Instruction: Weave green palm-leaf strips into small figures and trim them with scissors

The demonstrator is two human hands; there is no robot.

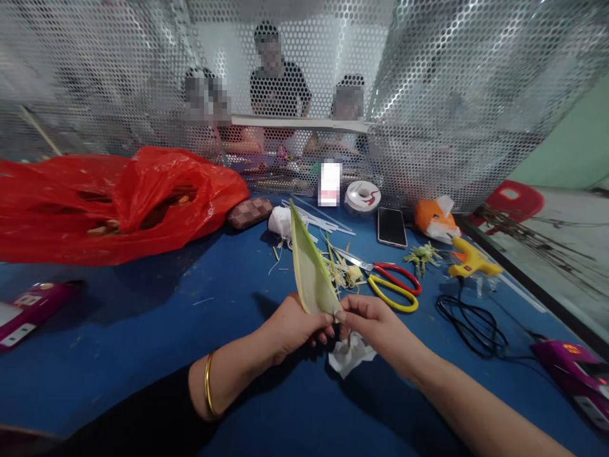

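Both my hands meet over the blue table (143,330) and pinch the lower end of a pale green, pointed leaf strip (309,266) that stands up and tapers away from me. My left hand (292,327), with a gold bangle on its wrist, grips the strip's left edge. My right hand (368,320) pinches its bottom tip from the right. A crumpled white scrap (349,355) lies on the table just under my hands.
Red and yellow scissors (390,285), green leaf trimmings (421,256), a yellow glue gun (471,261) with black cord, a phone (391,226), a tape roll (362,195), and a red plastic bag (114,203) lie around. Perforated metal screens rise behind; people sit beyond them.
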